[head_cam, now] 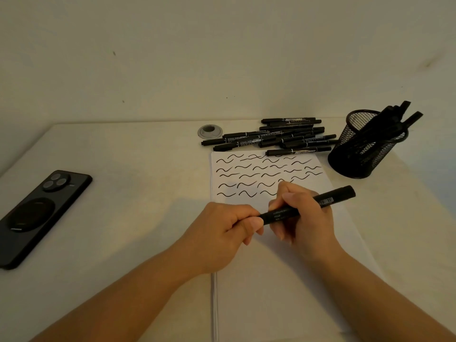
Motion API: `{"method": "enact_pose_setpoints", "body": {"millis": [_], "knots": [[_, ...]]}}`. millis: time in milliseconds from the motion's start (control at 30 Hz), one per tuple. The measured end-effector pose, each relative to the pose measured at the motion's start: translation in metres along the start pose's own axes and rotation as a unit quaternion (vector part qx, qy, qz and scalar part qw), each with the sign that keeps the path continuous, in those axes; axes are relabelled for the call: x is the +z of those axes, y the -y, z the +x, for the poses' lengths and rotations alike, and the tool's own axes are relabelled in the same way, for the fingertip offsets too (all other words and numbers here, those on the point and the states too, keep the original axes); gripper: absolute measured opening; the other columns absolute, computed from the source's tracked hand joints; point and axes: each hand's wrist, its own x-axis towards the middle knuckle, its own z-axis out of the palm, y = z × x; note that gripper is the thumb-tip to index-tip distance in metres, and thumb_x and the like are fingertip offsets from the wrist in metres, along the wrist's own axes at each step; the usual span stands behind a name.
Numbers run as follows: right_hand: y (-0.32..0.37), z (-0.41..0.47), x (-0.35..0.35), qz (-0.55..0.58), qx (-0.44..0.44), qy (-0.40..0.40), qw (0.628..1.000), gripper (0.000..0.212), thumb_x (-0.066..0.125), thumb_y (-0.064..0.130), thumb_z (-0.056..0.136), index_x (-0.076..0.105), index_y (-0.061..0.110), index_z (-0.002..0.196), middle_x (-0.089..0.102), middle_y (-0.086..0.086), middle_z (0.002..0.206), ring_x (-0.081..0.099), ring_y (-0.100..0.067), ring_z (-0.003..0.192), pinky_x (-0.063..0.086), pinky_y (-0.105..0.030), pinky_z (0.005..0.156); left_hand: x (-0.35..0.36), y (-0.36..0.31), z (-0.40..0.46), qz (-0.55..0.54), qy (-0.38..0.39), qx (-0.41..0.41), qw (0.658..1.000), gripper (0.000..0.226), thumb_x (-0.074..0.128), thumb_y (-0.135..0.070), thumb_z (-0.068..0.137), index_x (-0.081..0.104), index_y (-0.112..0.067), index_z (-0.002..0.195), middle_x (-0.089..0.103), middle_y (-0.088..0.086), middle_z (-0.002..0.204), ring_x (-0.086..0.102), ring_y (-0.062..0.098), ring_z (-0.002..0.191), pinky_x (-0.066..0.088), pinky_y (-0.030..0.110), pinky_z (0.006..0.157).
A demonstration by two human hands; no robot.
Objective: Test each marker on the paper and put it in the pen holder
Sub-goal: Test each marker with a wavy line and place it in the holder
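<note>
A black marker [328, 199] lies across both hands above the white paper [283, 280]. My right hand [303, 213] grips its barrel near the middle. My left hand [229, 225] pinches the marker's left end, where the cap or tip is hidden by the fingers. Several rows of black wavy test strokes [259, 176] cover the paper's upper part. A pile of several black markers [274, 138] lies just beyond the paper's top edge. To the right stands the black mesh pen holder [362, 149] with several markers [399, 117] sticking out of it.
A black phone [42, 215] lies camera side up at the table's left. A round metal cable grommet [209, 131] is set into the table left of the marker pile. The cream wall rises behind the table's far edge.
</note>
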Motion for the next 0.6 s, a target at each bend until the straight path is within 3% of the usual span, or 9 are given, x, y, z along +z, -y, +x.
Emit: {"method": "enact_pose_setpoints", "body": {"millis": [167, 300, 400, 500, 600], "knots": [[0.001, 0.001, 0.000, -0.017, -0.002, 0.016, 1.000, 0.033, 0.037, 0.018, 0.079, 0.051, 0.010, 0.050, 0.041, 0.001, 0.035, 0.033, -0.017, 0.032, 0.027, -0.017, 0.038, -0.003, 0.004, 0.000, -0.052, 0.031, -0.025, 0.998, 0.023, 0.045, -0.035, 0.083, 0.060, -0.039, 0.066, 0.054, -0.016, 0.052, 0.047, 0.005, 0.054, 0.042, 0.025, 0.059], [0.002, 0.002, -0.001, -0.056, 0.010, 0.028, 0.998, 0.039, 0.036, 0.024, 0.085, 0.054, -0.001, 0.060, 0.042, 0.002, 0.037, 0.034, -0.011, 0.033, 0.029, -0.017, 0.037, -0.006, 0.007, 0.002, -0.036, -0.010, -0.029, 0.999, 0.021, 0.048, -0.035, 0.085, 0.062, -0.043, 0.071, 0.055, -0.018, 0.054, 0.050, 0.001, 0.057, 0.044, 0.025, 0.062], [0.003, 0.004, -0.001, -0.089, 0.051, 0.029, 0.994, 0.038, 0.039, 0.035, 0.085, 0.063, 0.010, 0.068, 0.044, 0.002, 0.039, 0.036, -0.009, 0.035, 0.033, -0.018, 0.038, -0.009, 0.010, 0.005, -0.003, -0.055, -0.021, 0.998, 0.025, 0.053, -0.026, 0.090, 0.059, -0.045, 0.075, 0.057, -0.021, 0.058, 0.051, 0.000, 0.061, 0.040, 0.013, 0.058], [0.006, 0.007, -0.004, -0.044, 0.092, -0.034, 0.994, 0.032, 0.047, 0.040, 0.082, 0.066, 0.022, 0.064, 0.047, 0.002, 0.042, 0.039, -0.009, 0.036, 0.033, -0.019, 0.038, -0.011, 0.011, 0.006, 0.038, -0.099, -0.003, 0.994, 0.024, 0.058, -0.023, 0.088, 0.060, -0.044, 0.077, 0.058, -0.020, 0.060, 0.052, -0.001, 0.061, 0.038, 0.008, 0.057], [0.012, 0.013, -0.018, -0.053, 0.092, -0.140, 0.984, 0.032, 0.050, 0.036, 0.089, 0.065, 0.022, 0.065, 0.051, 0.004, 0.046, 0.043, -0.009, 0.040, 0.035, -0.018, 0.039, -0.014, 0.013, 0.005, 0.061, -0.142, 0.003, 0.988, 0.026, 0.061, -0.023, 0.086, 0.057, -0.049, 0.080, 0.059, -0.021, 0.065, 0.054, -0.003, 0.066, 0.040, 0.007, 0.060]]}}
